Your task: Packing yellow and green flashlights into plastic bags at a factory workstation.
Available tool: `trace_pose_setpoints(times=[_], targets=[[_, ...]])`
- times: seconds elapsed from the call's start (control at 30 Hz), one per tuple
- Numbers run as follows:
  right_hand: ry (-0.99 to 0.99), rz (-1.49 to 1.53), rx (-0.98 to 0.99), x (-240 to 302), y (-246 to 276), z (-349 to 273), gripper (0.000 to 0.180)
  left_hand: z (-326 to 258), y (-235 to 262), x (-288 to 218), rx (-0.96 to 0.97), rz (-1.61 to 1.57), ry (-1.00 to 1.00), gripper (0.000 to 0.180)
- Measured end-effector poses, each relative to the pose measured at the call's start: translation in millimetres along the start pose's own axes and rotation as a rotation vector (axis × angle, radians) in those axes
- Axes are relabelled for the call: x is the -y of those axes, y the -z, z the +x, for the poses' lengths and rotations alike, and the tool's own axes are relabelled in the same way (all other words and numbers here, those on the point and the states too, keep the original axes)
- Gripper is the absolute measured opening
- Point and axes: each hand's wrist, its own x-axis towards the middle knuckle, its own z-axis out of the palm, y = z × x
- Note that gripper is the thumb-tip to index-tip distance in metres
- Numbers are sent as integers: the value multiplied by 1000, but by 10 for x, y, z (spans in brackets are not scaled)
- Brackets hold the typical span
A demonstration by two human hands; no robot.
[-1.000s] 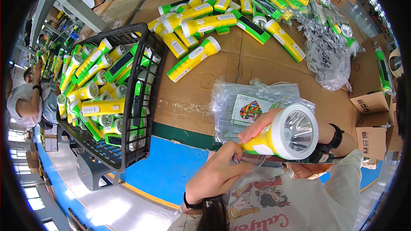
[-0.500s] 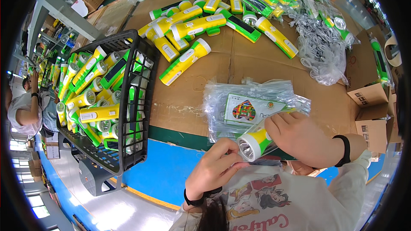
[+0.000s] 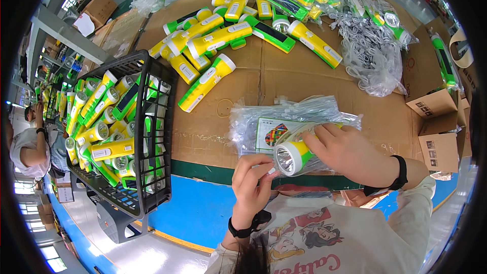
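Observation:
A green and yellow flashlight (image 3: 302, 153) with a white rim lies tilted, its lens toward my left hand. My right hand (image 3: 350, 156) is closed around its body from above. Clear plastic, seemingly a bag, shows round the flashlight. By the lens, my left hand (image 3: 252, 186) pinches a small white piece (image 3: 272, 171) at the plastic's edge; whether it is a zip slider I cannot tell. Underneath lies a stack of clear zip bags (image 3: 242, 128), with a printed card (image 3: 265, 134) showing in the top one, partly covered by the flashlight.
A black basket (image 3: 154, 182) full of flashlights stands at the left. Loose flashlights (image 3: 208, 82) lie in a heap at the table's far side. Bundled grey cables (image 3: 362, 53) in plastic and cardboard boxes (image 3: 437, 149) are at the right. Another person (image 3: 31, 147) sits far left.
The flashlight's head has moved slightly left and up, its lens turned more toward the camera. My left hand has shifted a little left, and the white piece now shows between its fingertips.

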Motion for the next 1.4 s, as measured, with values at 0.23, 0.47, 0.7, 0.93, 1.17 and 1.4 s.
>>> trace_pose_setpoints(times=[0.23,0.47,0.7,0.93,1.17,1.4], targets=[[-61,-42,97,88,43,-79,43,17,-176,-39,-130,10,-100,27],[37,52,282,36,-16,-65,40,106,-241,-131,-23,18,-250,20],[-212,436,-327,-918,184,131,25,26,-80,216,-378,-225,271,18],[-404,-122,-256,-2422,-861,-180,34,-144,-142,319,-433,-289,336,16],[-578,-242,-401,-2244,-480,-290,24,-198,-82,327,-435,-357,381,8],[-119,488,-329,-446,-75,189,17,-346,-8,429,-396,-352,467,5]])
